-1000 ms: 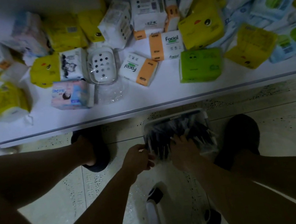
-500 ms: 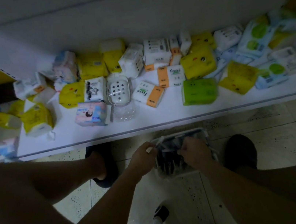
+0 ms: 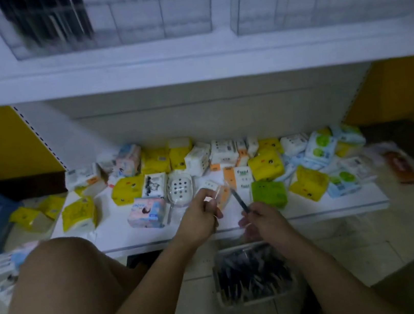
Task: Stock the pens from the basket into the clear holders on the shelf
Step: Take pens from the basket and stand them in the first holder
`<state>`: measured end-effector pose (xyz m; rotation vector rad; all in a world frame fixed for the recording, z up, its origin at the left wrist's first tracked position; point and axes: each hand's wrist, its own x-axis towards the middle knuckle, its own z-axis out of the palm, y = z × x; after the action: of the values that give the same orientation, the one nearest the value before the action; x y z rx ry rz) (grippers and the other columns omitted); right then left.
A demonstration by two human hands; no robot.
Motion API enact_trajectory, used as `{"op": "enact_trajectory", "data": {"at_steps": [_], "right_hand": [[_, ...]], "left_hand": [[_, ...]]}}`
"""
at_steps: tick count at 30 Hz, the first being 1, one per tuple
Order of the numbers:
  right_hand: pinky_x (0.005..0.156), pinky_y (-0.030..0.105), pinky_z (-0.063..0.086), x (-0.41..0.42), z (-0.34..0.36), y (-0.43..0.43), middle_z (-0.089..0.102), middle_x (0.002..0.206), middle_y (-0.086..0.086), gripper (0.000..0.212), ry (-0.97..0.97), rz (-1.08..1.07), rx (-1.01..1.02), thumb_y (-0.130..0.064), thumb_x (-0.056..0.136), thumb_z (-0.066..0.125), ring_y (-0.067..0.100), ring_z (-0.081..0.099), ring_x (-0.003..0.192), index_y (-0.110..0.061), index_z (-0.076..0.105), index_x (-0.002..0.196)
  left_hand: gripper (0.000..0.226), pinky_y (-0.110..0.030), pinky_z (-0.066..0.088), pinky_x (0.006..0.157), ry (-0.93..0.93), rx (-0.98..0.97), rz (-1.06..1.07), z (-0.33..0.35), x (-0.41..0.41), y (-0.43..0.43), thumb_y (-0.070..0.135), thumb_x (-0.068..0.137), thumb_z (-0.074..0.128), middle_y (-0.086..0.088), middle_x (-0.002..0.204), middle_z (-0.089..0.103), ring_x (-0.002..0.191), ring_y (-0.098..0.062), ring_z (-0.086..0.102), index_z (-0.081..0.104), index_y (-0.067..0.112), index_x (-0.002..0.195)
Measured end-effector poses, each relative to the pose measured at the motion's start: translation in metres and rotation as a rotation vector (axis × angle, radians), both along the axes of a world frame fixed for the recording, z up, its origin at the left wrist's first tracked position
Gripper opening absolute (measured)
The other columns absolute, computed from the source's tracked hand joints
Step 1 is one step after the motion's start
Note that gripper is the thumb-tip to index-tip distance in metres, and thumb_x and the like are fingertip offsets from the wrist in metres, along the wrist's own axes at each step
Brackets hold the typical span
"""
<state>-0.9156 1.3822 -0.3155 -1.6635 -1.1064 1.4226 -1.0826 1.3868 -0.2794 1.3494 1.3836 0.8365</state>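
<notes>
Over white shelf (image 3: pixel 116 233), right hand (image 3: pixel 261 220) grips slim dark pen (image 3: pixel 240 201), tilted.

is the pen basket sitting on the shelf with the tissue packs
No, the basket stands on the tiled floor in front of the lower shelf, not on it.
</notes>
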Motion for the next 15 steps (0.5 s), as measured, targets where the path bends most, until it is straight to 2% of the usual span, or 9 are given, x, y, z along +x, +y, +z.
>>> {"op": "enact_trajectory", "data": {"at_steps": [2,4,6,9,12,15], "right_hand": [[0.044,0.024,0.038,-0.003,0.028,-0.006,0.057,0.068,0.002,0.026,-0.05,0.072,0.084,-0.001,0.097,0.039,0.008,0.042,0.04,-0.019,0.057,0.094],[0.044,0.022,0.028,-0.007,0.053,-0.009,0.048,0.062,-0.003,0.029,-0.076,0.096,0.169,-0.004,0.097,0.04,0.008,0.035,0.042,-0.024,0.061,0.098],[0.045,0.02,0.026,-0.012,0.077,-0.009,0.045,0.055,-0.01,0.027,-0.121,0.101,0.3,-0.013,0.1,0.042,0.003,0.034,0.043,-0.029,0.063,0.096],[0.052,0.017,0.033,-0.02,0.114,-0.009,0.049,0.051,-0.016,0.024,-0.139,0.154,0.482,-0.024,0.103,0.04,0.001,0.043,0.046,-0.03,0.062,0.101],[0.06,0.025,0.047,-0.031,0.147,-0.007,0.055,0.065,-0.004,0.023,-0.057,0.183,0.51,-0.015,0.102,0.043,0.008,0.052,0.057,-0.023,0.064,0.106],[0.068,0.024,0.052,-0.044,0.179,-0.003,0.068,0.079,0.002,0.016,0.005,0.181,0.521,-0.006,0.097,0.051,0.013,0.067,0.072,-0.015,0.063,0.093]], "left_hand": [[0.016,-0.03,0.039,0.055,-0.009,0.065,0.042,0.022,-0.001,0.003,0.015,0.102,0.037,-0.002,0.072,0.056,0.058,-0.016,0.047,0.051,0.009,0.104],[0.027,-0.03,0.038,0.057,0.019,0.181,0.049,0.046,-0.004,0.003,0.031,0.102,0.036,0.003,0.069,0.051,0.059,-0.011,0.045,0.054,0.011,0.104],[0.031,-0.028,0.036,0.055,-0.011,0.257,0.035,0.069,-0.007,0.002,0.039,0.1,0.038,0.008,0.062,0.047,0.054,-0.007,0.042,0.056,0.014,0.103],[0.024,-0.027,0.035,0.05,-0.089,0.36,0.045,0.103,-0.014,0.003,0.031,0.102,0.038,0.006,0.059,0.048,0.051,-0.011,0.041,0.052,0.011,0.1],[0.016,-0.028,0.044,0.049,-0.23,0.433,0.061,0.139,-0.02,0.003,0.021,0.102,0.037,-0.007,0.066,0.054,0.053,-0.015,0.049,0.045,0.008,0.1],[0.019,-0.031,0.053,0.061,-0.292,0.491,0.072,0.167,-0.029,0.005,0.025,0.1,0.044,-0.009,0.076,0.061,0.068,-0.017,0.06,0.049,0.007,0.098]]}}
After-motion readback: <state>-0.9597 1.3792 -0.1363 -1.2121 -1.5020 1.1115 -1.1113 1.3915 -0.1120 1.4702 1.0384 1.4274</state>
